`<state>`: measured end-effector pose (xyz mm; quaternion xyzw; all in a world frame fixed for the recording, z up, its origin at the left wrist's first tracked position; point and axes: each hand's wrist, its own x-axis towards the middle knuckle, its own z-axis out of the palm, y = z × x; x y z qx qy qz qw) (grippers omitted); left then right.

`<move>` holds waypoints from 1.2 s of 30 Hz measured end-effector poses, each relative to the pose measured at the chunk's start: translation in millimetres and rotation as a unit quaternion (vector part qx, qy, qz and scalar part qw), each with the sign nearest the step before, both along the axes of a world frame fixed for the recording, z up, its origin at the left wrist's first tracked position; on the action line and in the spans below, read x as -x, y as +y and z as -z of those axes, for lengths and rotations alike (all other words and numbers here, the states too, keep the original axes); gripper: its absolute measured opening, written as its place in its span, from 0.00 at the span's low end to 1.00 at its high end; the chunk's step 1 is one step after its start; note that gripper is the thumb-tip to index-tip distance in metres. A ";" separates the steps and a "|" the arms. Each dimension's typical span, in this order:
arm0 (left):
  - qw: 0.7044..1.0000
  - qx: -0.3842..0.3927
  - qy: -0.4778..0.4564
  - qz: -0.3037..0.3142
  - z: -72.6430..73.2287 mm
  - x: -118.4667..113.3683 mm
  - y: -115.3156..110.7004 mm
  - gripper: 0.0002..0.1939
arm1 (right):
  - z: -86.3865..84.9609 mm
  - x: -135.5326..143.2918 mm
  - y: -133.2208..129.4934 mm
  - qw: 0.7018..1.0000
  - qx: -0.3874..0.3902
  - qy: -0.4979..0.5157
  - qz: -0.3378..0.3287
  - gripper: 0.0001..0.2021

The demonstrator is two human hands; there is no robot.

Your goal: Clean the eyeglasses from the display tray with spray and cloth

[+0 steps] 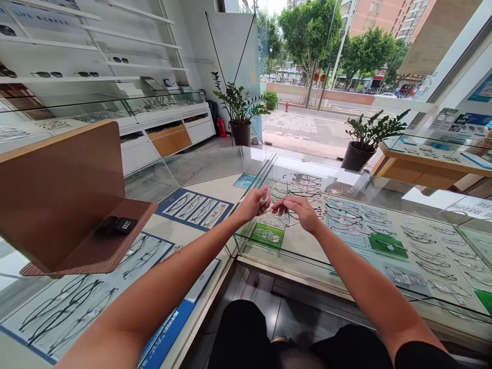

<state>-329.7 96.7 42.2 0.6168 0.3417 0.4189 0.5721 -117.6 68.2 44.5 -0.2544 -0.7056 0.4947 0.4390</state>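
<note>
Above the glass counter my left hand (253,204) is closed, thumb uppermost, around a small whitish bottle-like thing (264,199); most of it is hidden by the fingers. Just to its right, my right hand (303,211) pinches a pair of thin-framed eyeglasses (283,219). Their fine outline blends with the frames under the glass, so their exact tilt is hard to make out. The two hands are close together but apart. Below them, inside the case, a green card (269,236) lies with glasses on it.
The glass display counter (292,256) holds rows of eyeglasses. On the left counter stands a brown mirror-like stand (61,189) with a small black device (117,224) on its base. Potted plants (241,134) flank the doorway. Shelves (77,78) with sunglasses line the left wall.
</note>
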 end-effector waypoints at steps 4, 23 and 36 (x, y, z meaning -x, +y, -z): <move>0.999 -0.039 0.037 0.001 4.0 0.1 -0.4 0.37 | -0.6 1.2 -0.8 0.999 0.021 -0.018 -0.037 0.21; 0.977 -0.125 0.162 0.058 9.6 -7.9 -14.4 0.33 | 2.5 -2.6 6.8 0.993 0.073 0.075 0.058 0.21; 0.866 -0.096 0.154 -0.465 22.3 69.5 57.7 0.08 | 5.9 -5.7 11.2 0.994 0.058 0.071 0.052 0.20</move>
